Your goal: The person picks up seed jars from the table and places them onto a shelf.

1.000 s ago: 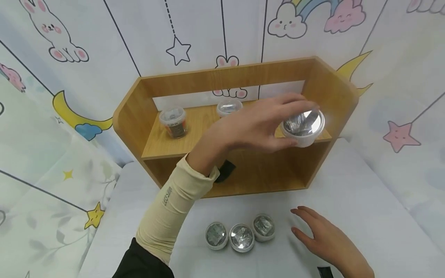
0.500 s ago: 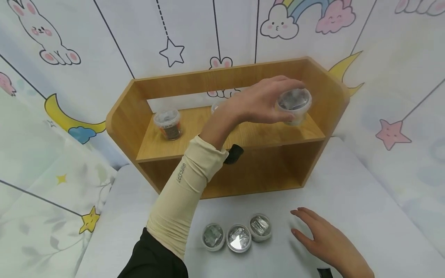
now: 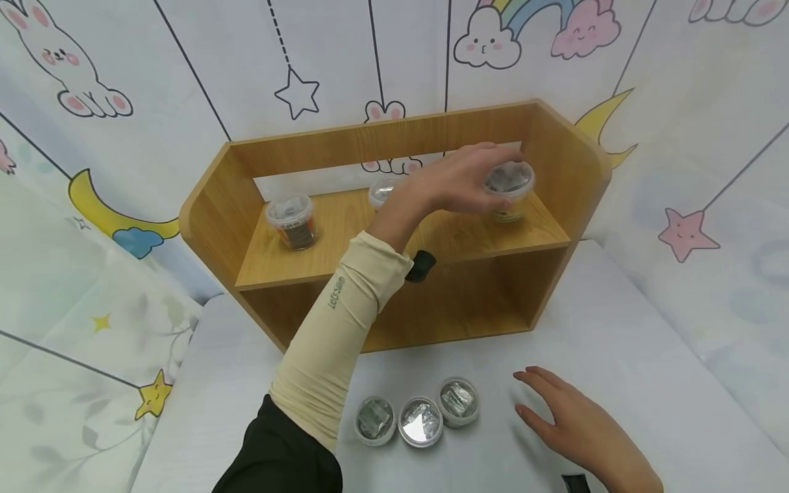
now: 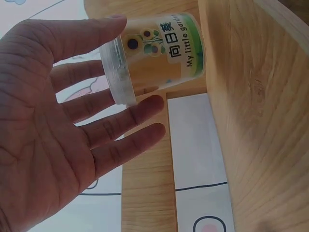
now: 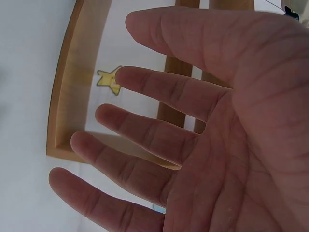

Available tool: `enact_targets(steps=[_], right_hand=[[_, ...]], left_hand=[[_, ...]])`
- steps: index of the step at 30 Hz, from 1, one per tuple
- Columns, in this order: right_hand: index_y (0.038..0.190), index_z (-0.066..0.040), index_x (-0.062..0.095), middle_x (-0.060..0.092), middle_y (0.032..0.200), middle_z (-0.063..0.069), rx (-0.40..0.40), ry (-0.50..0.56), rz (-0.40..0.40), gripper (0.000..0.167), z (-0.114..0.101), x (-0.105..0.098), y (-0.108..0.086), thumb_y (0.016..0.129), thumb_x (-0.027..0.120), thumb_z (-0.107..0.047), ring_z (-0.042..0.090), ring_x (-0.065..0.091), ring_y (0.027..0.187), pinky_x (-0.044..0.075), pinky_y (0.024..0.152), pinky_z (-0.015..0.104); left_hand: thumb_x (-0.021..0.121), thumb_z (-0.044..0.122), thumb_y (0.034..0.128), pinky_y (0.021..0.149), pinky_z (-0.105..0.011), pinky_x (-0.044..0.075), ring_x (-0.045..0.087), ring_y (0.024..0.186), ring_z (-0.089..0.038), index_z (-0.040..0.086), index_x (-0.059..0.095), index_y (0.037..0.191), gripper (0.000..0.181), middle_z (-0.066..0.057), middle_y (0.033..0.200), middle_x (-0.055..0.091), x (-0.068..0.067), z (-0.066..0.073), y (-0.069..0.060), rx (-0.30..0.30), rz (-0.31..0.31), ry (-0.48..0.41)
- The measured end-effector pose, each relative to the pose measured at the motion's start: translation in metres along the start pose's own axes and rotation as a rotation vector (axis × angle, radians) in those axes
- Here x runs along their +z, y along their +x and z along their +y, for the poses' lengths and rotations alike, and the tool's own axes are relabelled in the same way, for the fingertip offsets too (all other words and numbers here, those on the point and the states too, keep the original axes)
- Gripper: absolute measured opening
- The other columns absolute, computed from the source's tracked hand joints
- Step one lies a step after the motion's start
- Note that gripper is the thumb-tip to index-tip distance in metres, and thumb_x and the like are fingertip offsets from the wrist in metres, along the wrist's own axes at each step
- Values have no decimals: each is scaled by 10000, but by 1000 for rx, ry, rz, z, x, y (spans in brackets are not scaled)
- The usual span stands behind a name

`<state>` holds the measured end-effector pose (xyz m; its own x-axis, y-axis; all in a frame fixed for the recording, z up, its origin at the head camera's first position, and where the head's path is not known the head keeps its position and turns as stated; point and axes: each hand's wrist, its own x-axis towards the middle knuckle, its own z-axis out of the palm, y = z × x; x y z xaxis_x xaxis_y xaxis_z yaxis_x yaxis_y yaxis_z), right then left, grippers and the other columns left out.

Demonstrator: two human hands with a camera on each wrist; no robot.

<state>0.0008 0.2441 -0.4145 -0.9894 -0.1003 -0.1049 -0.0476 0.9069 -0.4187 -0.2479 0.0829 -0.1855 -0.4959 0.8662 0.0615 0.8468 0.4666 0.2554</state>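
My left hand (image 3: 462, 181) is at the right end of the shelf unit's upper board, with thumb and fingers about the lid of a clear plastic cup (image 3: 509, 183). In the left wrist view this cup (image 4: 161, 53) shows a sunflower label, and the thumb lies on its lid's edge. The cup stands on or just over the board; which one I cannot tell. My right hand (image 3: 582, 424), fingers spread and holding nothing, is over the white table at the right. Nearest to it are lidded cups: one on the right (image 3: 459, 402), one in the middle (image 3: 420, 422), one on the left (image 3: 374, 420).
A wooden shelf unit (image 3: 394, 137) stands at the back of the white table (image 3: 592, 329). On its upper board are a cup at the left (image 3: 292, 220) and another in the middle (image 3: 381, 192), partly hidden by my left wrist. Behind hangs a cartoon-print cloth (image 3: 333, 41).
My left hand has carried the cup from in front of the board's right end back and slightly left onto or over the board. The right hand has stayed in place.
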Motion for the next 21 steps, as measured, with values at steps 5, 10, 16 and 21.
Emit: enact_targets(steps=[5, 10, 16, 21], right_hand=[[1312, -145, 605, 552, 1365, 140, 10, -4, -9, 493, 0, -2, 0, 885, 732, -357, 358, 540, 1227, 473, 936, 571], [1301, -158, 611, 557, 1361, 124, 5, -4, 5, 475, 0, -2, -4, 884, 734, -349, 345, 545, 1225, 474, 939, 562], [1298, -160, 613, 561, 1357, 119, -1, -12, 30, 467, -1, -3, -8, 882, 737, -332, 342, 548, 1223, 476, 940, 557], [1292, -161, 617, 566, 1351, 115, 0, -11, 34, 461, -2, -4, -10, 879, 741, -322, 337, 550, 1221, 476, 943, 554]], left_hand=[[608, 364, 953, 973, -210, 381, 404, 1257, -116, 194, 372, 1503, 622, 22, 1453, 432, 2, -2, 5, -3, -12, 15], [610, 338, 961, 973, -200, 374, 425, 1224, -108, 168, 381, 1485, 596, 21, 1421, 453, 7, -4, 9, -8, -26, 32], [605, 329, 967, 992, -195, 357, 412, 1250, -108, 171, 367, 1503, 607, 13, 1439, 442, 9, -5, 13, -19, -35, 49], [579, 325, 975, 990, -193, 359, 419, 1237, -114, 146, 364, 1504, 598, -2, 1426, 449, 10, -4, 16, -18, -46, 62]])
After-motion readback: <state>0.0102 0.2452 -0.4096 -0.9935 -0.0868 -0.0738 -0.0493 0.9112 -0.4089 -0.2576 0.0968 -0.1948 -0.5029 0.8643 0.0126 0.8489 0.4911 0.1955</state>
